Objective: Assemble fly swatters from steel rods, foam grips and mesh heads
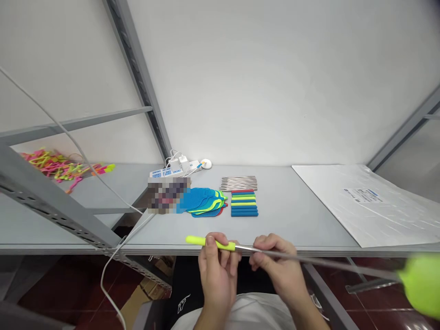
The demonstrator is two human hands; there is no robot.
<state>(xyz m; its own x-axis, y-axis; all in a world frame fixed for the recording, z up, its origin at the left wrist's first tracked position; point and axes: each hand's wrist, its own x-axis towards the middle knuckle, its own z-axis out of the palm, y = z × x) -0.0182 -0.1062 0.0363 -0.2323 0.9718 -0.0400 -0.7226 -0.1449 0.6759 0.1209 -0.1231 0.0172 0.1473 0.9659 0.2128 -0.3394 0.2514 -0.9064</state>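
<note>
My left hand (216,268) is closed round the yellow-green grip (210,243) of a fly swatter, just in front of the table's near edge. My right hand (277,263) pinches the thin metal rod (326,262) right beside the grip. The rod runs off to the right and ends in a blurred yellow-green swatter head (422,284) at the lower right. On the grey table (292,215) beyond my hands lie a stack of coloured foam grips (244,204), a row of metal rods (238,183) and a pile of blue and yellow-green mesh swatter heads (204,200).
A white power strip with plugs and cables (175,169) sits at the back of the table. A large white sheet in plastic (367,201) covers the right side. Pink and yellow plastic pieces (62,167) lie on the left shelf. Grey metal struts frame both sides.
</note>
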